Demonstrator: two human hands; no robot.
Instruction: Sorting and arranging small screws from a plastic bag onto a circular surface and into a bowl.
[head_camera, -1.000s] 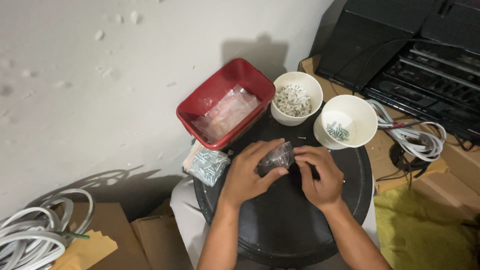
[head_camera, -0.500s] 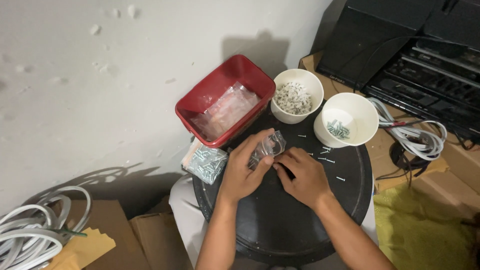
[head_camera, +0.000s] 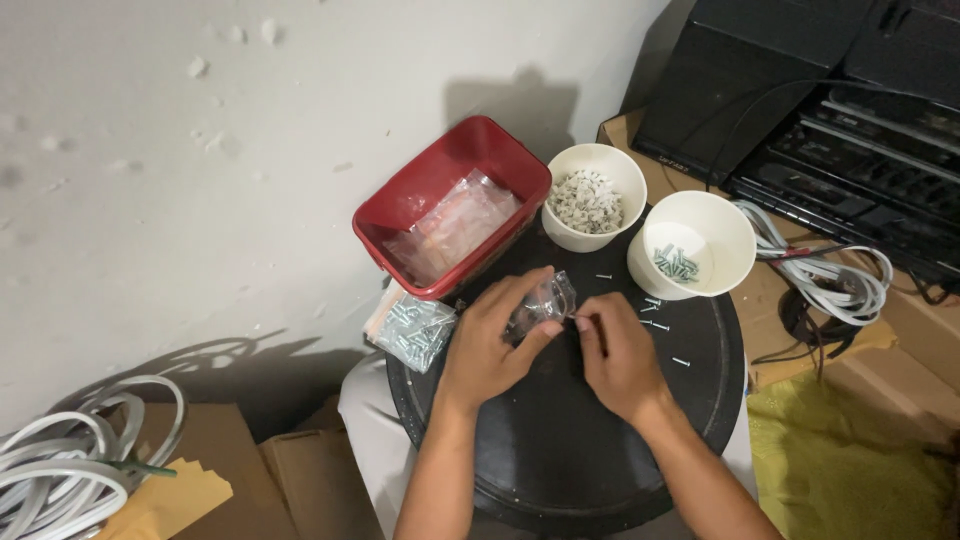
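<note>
The left hand pinches a small clear bag over the round black surface; the right hand holds its fingertips closed at the bag's edge, on something too small to tell. Loose screws lie just beside them. Behind stand a red tray of bags, a cup of white plugs and a cup of screws. A bag of screws overhangs the left rim. A pale wall, cardboard boxes and coiled cables surround it.

Hands on clear bag
</note>
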